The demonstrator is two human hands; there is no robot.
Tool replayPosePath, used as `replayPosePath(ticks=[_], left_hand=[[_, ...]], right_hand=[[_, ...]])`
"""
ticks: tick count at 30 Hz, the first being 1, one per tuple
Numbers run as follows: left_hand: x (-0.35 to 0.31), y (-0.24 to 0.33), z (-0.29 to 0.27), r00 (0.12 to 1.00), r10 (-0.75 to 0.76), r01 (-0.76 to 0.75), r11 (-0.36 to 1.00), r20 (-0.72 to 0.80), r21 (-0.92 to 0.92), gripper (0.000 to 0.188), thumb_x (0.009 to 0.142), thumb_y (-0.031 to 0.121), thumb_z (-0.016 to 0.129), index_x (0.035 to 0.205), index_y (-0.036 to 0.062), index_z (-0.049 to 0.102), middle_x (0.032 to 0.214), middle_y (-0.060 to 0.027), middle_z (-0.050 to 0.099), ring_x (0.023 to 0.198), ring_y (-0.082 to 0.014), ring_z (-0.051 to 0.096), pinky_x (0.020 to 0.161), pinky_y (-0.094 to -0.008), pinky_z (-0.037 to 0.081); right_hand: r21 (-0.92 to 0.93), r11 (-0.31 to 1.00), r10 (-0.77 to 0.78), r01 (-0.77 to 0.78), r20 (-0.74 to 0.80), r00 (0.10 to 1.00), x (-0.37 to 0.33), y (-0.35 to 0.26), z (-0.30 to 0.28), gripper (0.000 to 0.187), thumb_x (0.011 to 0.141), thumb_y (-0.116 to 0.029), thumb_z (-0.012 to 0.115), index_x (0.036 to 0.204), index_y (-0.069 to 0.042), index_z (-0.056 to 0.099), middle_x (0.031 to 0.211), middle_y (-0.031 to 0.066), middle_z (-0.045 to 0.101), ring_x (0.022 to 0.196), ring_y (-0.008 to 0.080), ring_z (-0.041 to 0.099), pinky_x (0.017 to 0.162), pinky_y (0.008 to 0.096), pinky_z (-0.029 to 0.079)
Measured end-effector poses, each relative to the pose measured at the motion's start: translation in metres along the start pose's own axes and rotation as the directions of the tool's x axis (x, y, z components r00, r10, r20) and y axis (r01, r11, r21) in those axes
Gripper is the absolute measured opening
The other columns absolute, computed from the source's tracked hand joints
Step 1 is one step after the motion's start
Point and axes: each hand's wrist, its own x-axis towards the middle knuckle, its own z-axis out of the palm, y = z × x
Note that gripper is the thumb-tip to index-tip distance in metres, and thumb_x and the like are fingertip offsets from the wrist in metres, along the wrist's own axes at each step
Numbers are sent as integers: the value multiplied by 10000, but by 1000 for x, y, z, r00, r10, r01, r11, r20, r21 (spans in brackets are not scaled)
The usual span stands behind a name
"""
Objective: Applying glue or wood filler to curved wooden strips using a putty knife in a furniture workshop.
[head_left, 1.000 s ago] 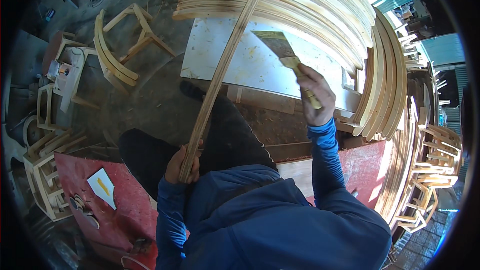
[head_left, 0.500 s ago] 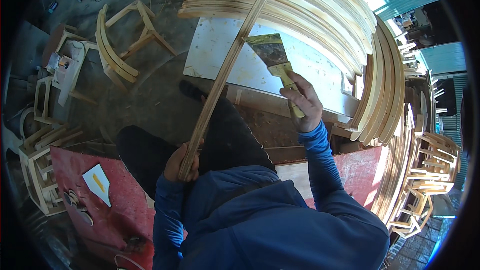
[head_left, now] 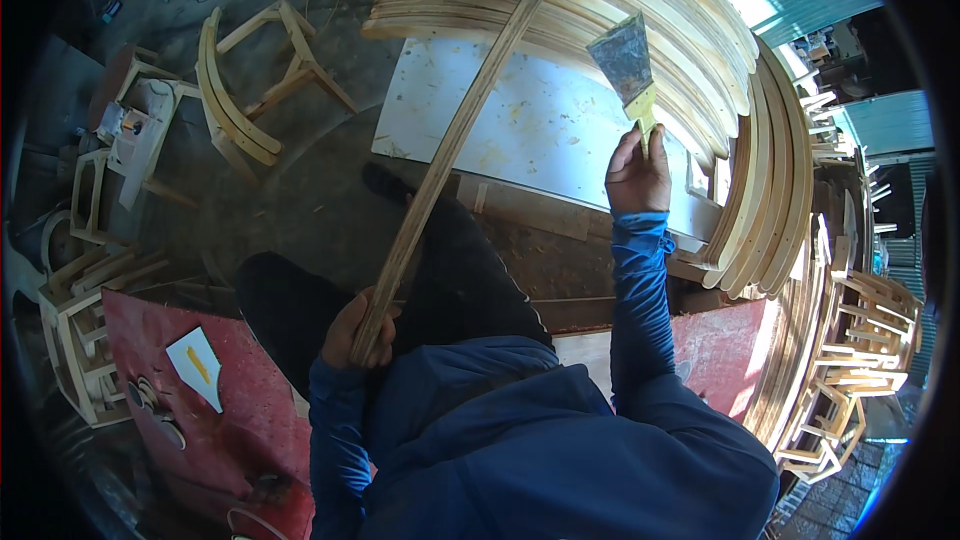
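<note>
My left hand [head_left: 362,330] is closed round the near end of a long wooden strip [head_left: 450,145] with layered edges. The strip slants away from me, up and to the right, its far part passing over stacked curved wood pieces [head_left: 560,0]. In my right hand [head_left: 640,172] is a putty knife [head_left: 622,58] with a broad, stained metal blade and a yellowish handle. Its blade points up and away, apart from the strip. Fingers and thumb pinch the handle. Beneath the strip and the knife lies a white board [head_left: 540,125] with yellowish smears.
Wooden chair frames [head_left: 285,60] stand on the floor at the left. A red surface [head_left: 150,330] at lower left bears a white piece with a yellow smear [head_left: 200,365] and several small discs. More curved pieces [head_left: 775,170] and frames [head_left: 870,330] are stacked at the right.
My right hand has moved right and slightly up, taking the putty knife's blade away from the strip. The left hand still grips the strip, which has barely shifted.
</note>
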Motion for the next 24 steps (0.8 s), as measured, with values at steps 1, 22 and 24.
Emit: replayPosePath(ticks=[1,22,24], left_hand=[[-1,1,1,1000,2,-2,1000,-3,0,637,1025,507,381,1405,-4,379,713,-105,645,384,-142,530,401,-292,491],[-7,10,15,986,105,-87,987,-130,132,678,995,468,495,1381,-77,380,864,-132,661,455,-115,578,384,-223,499],[-7,12,14,988,98,-82,988,-117,132,710,985,494,503,1376,-85,380,856,-124,666,459,-112,584,384,-226,505]], right_hand=[[-32,999,30,-29,23,999,-3,3,-1,203,933,-133,675,1128,-81,655,1073,104,697,921,210,683,795,308,611],[292,956,4,-5,7,1000,2,3,-24,259,963,-87,614,1192,27,575,1072,176,660,956,233,669,865,291,604],[179,984,7,-14,41,999,2,7,-21,321,962,-93,619,1263,-3,553,1120,167,645,974,225,665,883,291,596]])
